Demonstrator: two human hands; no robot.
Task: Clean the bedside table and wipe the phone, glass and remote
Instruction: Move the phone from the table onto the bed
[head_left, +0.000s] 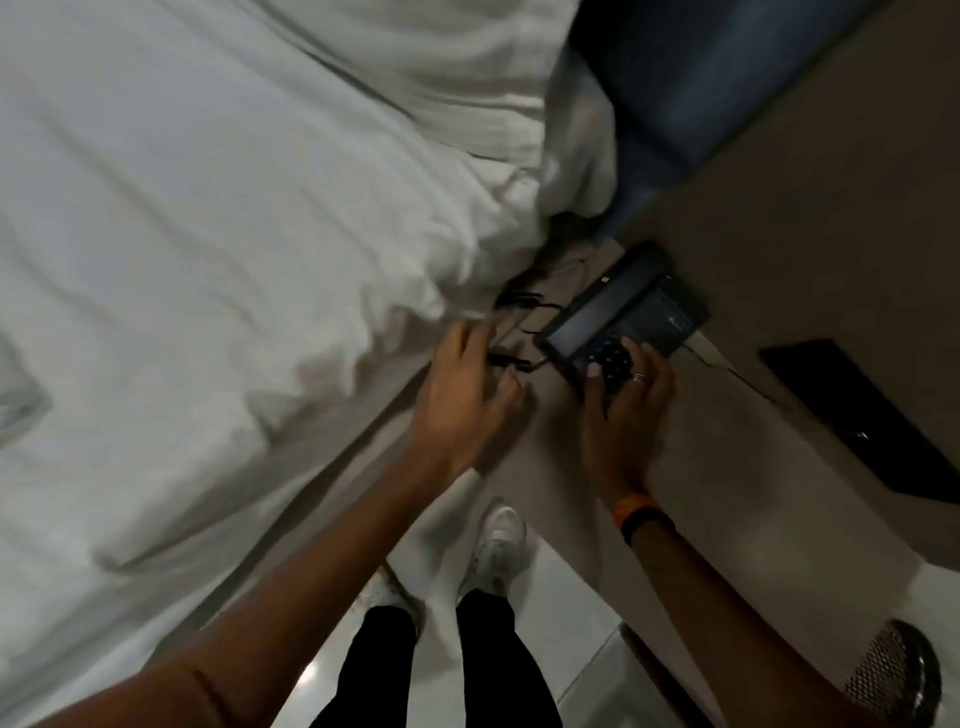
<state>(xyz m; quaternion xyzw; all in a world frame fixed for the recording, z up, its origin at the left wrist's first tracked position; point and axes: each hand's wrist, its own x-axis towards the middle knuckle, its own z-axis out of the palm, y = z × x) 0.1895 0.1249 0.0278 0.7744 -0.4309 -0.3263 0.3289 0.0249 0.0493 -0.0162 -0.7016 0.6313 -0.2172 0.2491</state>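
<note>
Head cam: phone (626, 312) sits centre-right of frame on bedside table (727, 249). My right hand (621, 410) grips its near end, thumb on keypad. My left hand (467, 395) is just left, fingers loosely spread, blurred, by the cords (519, 332). Dark flat thing (857, 410) at right, unclear.

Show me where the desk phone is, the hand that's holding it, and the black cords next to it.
desk phone (631, 304): head view, on the handset lying in the cradle.
right hand (621, 415): head view, on the back of the hand.
black cords (524, 306): head view, on a cord loop left of the phone.
</note>
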